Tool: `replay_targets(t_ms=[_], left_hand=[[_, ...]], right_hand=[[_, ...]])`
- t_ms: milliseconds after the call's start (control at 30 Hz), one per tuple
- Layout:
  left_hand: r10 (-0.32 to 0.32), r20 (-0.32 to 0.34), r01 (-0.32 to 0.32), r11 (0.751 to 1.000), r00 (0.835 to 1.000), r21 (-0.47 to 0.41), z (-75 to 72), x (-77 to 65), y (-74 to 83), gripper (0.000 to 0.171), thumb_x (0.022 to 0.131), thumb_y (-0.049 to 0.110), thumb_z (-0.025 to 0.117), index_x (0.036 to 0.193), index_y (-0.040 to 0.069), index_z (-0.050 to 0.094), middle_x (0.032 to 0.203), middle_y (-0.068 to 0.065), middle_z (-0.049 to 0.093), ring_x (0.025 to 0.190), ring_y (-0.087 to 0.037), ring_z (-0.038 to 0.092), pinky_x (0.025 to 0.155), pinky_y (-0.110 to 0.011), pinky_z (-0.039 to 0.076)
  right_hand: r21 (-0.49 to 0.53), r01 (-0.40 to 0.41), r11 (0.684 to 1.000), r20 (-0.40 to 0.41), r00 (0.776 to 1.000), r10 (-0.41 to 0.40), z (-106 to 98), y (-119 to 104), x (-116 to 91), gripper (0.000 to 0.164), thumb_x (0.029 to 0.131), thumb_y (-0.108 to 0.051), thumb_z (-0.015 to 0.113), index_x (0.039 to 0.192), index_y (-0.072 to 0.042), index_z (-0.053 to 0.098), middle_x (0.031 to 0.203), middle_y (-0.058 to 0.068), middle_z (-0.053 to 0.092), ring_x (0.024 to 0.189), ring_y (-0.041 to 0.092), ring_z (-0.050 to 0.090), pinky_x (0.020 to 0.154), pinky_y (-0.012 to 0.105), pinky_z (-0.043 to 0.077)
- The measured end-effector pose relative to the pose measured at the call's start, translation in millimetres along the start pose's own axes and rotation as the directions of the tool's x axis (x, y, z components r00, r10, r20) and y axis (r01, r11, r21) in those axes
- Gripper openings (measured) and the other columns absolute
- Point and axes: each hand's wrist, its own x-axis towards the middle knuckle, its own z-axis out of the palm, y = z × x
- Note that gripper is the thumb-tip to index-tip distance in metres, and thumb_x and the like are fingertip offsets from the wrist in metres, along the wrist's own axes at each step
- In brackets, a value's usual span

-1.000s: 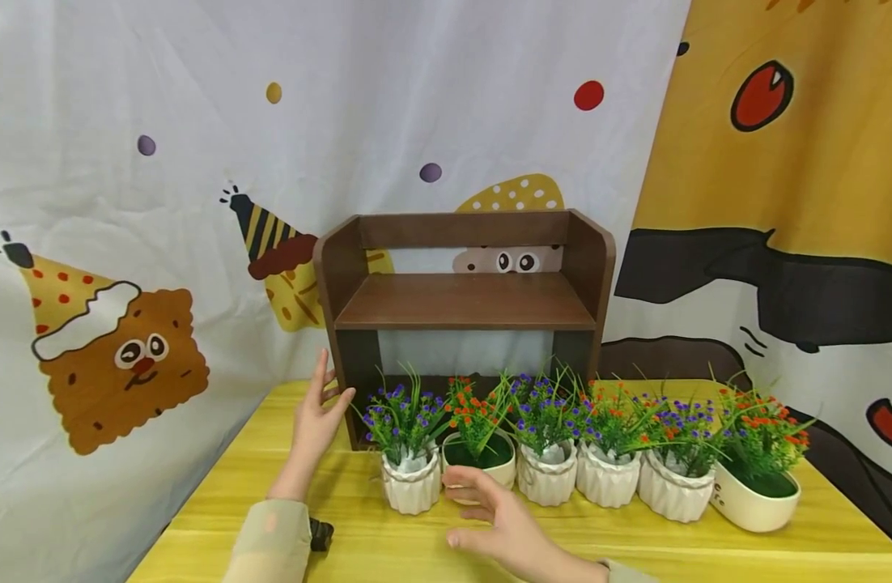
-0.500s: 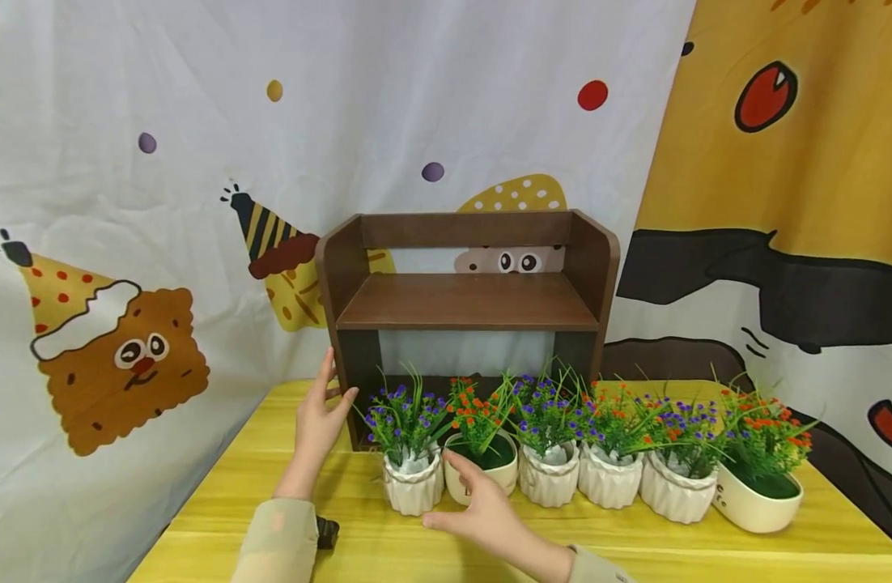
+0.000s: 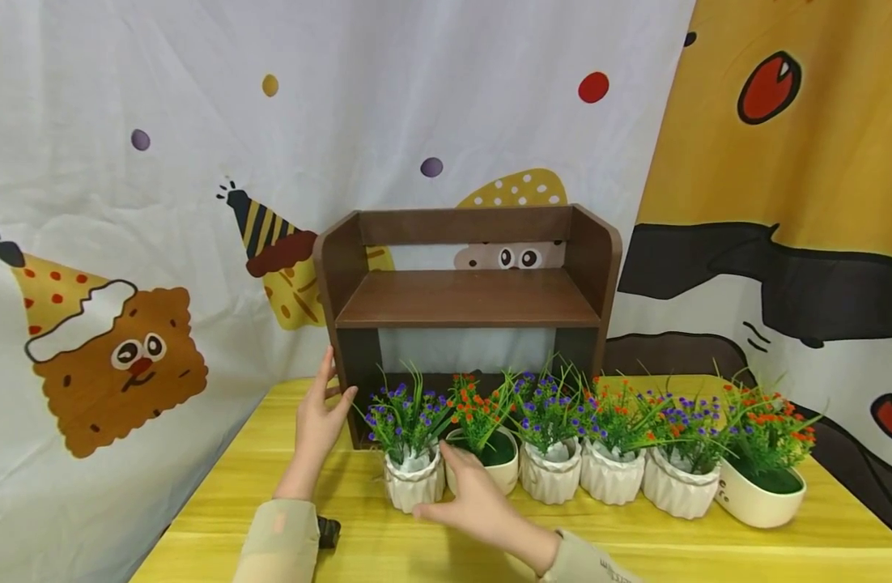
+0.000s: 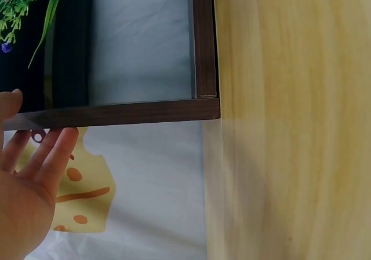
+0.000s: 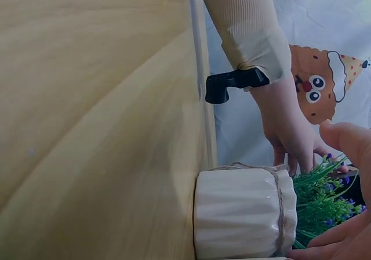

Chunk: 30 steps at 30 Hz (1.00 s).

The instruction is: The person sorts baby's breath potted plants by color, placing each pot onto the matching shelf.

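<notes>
A dark brown wooden shelf (image 3: 468,298) stands on the table. My left hand (image 3: 320,413) holds its left side panel; in the left wrist view, fingers (image 4: 61,150) touch the outer face and the thumb is on the other side. The right hand (image 3: 482,504) is spread, thumb apart from fingers, just right of and in front of the leftmost white ribbed pot (image 3: 414,486) with purple flowers. In the right wrist view, thumb and fingers stand either side of this plant's greenery (image 5: 313,205), fingertips near the pot's rim; contact is unclear.
Several more potted plants run rightward in a row: a cream pot (image 3: 500,470) with orange flowers, white ribbed pots (image 3: 551,478), and a long cream pot (image 3: 762,502) at the end. A printed curtain (image 3: 162,202) hangs behind the yellow wood-grain table (image 3: 388,551).
My right hand has moved left and slightly up, from before the cream pot toward the leftmost ribbed pot, its thumb and fingers spreading. The left hand stays at the shelf's side.
</notes>
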Motion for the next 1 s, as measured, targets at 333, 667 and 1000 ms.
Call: replay_targets(t_ms=[333, 667, 1000], left_hand=[[0.017, -0.019, -0.017, 1.000, 1.000, 0.004, 1.7, -1.9, -4.0, 0.085, 0.089, 0.006, 0.070, 0.155, 0.034, 0.025, 0.136, -0.021, 0.053, 0.096, -0.040, 0.065, 0.071, -0.048, 0.058], [0.004, -0.008, -0.005, 1.000, 1.000, -0.006, 1.7, -1.1, -6.5, 0.085, 0.089, 0.004, 0.069, 0.154, 0.035, 0.025, 0.136, -0.021, 0.053, 0.099, -0.041, 0.064, 0.074, -0.052, 0.057], [0.049, -0.021, -0.049, 0.999, 0.999, -0.006, 2.4, 0.3, -8.2, 0.086, 0.086, 0.001, 0.072, 0.154, 0.032, 0.028, 0.133, -0.021, 0.055, 0.094, -0.041, 0.066, 0.070, -0.049, 0.058]], right_hand=[[-0.002, 0.015, 1.000, 0.028, 0.999, -0.015, -1, -7, 2, 0.097, 0.076, -0.048, 0.078, 0.143, 0.011, 0.038, 0.142, 0.027, 0.044, 0.130, 0.039, 0.042, 0.107, 0.054, 0.035], [0.102, 0.020, 0.995, 0.054, 0.998, -0.026, 5, -14, 4, 0.092, 0.078, -0.042, 0.079, 0.144, 0.008, 0.038, 0.143, 0.025, 0.044, 0.124, 0.039, 0.048, 0.102, 0.053, 0.041], [0.520, -0.044, 0.853, 0.049, 0.999, 0.022, 23, -10, 1, 0.086, 0.083, -0.021, 0.078, 0.144, 0.009, 0.025, 0.148, 0.030, 0.030, 0.135, 0.045, 0.033, 0.105, 0.058, 0.034]])
